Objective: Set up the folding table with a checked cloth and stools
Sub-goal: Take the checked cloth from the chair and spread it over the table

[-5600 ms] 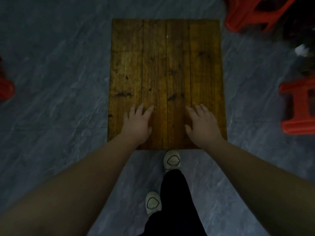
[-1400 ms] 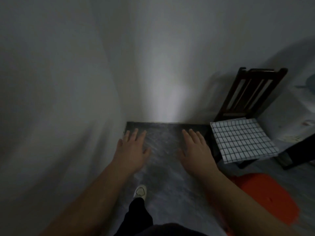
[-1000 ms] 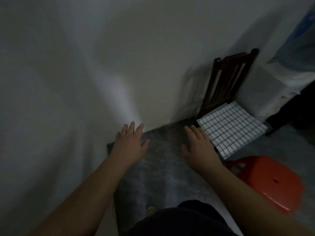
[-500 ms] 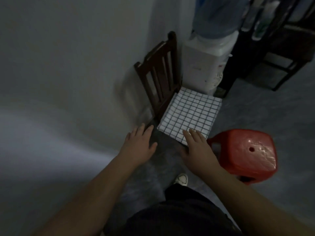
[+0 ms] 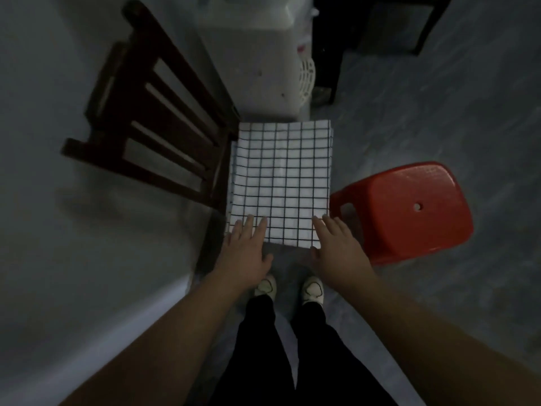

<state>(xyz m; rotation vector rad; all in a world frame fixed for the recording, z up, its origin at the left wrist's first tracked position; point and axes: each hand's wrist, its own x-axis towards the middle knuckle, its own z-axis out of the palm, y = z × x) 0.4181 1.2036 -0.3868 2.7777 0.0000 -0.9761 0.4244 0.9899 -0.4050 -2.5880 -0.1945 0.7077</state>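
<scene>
Cloth (image 5: 282, 183), white with a thin dark check, lies folded into a flat rectangle in the middle of the frame. It rests on the seat of a dark wooden chair (image 5: 164, 118) and hides most of that seat. The chair's slatted back runs toward the upper left, close against a pale wall (image 5: 58, 259).

The left hand (image 5: 246, 253) reaches over the near left corner of the cloth, palm down. Its fingers are straight and slightly spread, with nothing held, and the fingertips overlap the last row of squares. The right hand (image 5: 336, 250) does the same at the near right corner, fingers extended and loose, thumb out to the side. Whether the fingertips press on the fabric or sit just above it cannot be told (the light is dim and the edges are soft).

A red plastic stool (image 5: 409, 209) stands upright just beside the chair, at the right middle of the frame, with a small round hole in its top. Behind the chair, at the top centre, is a white appliance (image 5: 263, 63) with a vented side. Dark furniture legs (image 5: 330, 54) show at the upper right.

Below the hands, two light shoes (image 5: 265, 285) point toward the chair on a grey marbled floor (image 5: 439, 112), with dark trousers (image 5: 278, 347) above them at the bottom centre.
</scene>
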